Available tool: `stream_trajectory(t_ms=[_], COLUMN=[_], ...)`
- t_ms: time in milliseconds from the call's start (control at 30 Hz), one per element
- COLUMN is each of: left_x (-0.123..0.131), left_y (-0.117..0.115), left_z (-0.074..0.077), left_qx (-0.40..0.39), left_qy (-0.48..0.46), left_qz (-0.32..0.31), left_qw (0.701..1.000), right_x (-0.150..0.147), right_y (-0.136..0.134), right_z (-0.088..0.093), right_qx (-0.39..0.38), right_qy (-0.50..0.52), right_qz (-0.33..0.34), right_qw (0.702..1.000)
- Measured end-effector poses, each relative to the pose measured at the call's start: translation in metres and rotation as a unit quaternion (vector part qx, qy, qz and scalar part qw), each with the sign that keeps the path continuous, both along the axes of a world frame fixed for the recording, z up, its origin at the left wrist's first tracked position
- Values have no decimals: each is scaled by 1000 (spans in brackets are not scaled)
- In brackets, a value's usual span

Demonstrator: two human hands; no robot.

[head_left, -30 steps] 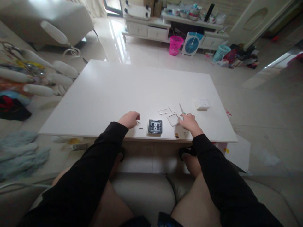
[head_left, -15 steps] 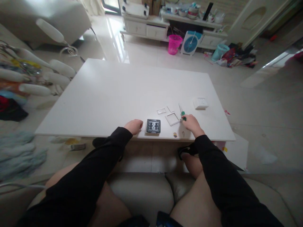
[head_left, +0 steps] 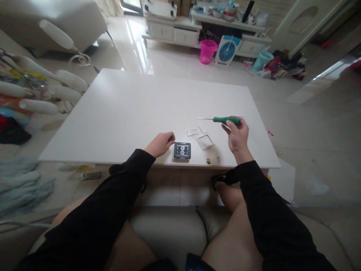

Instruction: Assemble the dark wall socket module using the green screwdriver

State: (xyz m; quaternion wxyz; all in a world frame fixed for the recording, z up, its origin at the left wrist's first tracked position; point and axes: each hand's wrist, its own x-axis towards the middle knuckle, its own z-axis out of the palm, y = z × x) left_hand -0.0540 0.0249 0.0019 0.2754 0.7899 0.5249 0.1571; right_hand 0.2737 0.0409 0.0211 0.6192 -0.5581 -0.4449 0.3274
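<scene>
Holding the screwdriver in the head view, the right hand has its fingers bent around the green handle, with the thumb on the near side of it. The long axis of the screwdriver runs from left to right, almost level across the view. The tip points to the left, and the handle end is inside the hand, at the right.

The most important relation is between this tip and the block. The block lies to the left and on the near side of the tip, well apart from it, so the screwdriver points past the far side of the block and not at it. The block is close to the near edge of the table, with its dark face up. It looks almost square, therefore I find no clear long axis.

The left hand is the nearer one to the block. Its fingers are bent, and the fingertips are at the far left corner of the block; I cannot tell if they pinch something small or only touch this corner. Between the block and the right hand lies the frame, flat on the table.
</scene>
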Motion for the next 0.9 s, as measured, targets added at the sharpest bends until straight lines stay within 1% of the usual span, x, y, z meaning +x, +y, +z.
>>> stream_trajectory(t_ms=[67, 167, 300, 400, 600, 733, 900], left_x=[6, 15, 21, 23, 24, 25, 24], left_y=[-2, -7, -12, -14, -15, -15, -14], left_z=[8, 14, 14, 12, 9, 9, 9], left_qx=[3, -10, -32, -37, -46, -46, -40], left_qy=[-61, -115, -148, -162, -208, -211, -207], left_qz=[23, 39, 43, 46, 43, 42, 40], left_qw=[998, 993, 988, 985, 976, 976, 977], right_x=[-7, -21, -42, -53, -59, -60, -60], right_y=[1, 0, -5, -8, -11, -12, -11], right_z=[1, -1, -4, -4, -5, -6, -7], right_qx=[5, -9, -23, -24, -26, -24, -16], right_qy=[56, 96, 120, 126, 124, 128, 106], right_qz=[16, 33, 48, 55, 72, 80, 80], right_qw=[998, 995, 991, 990, 989, 988, 991])
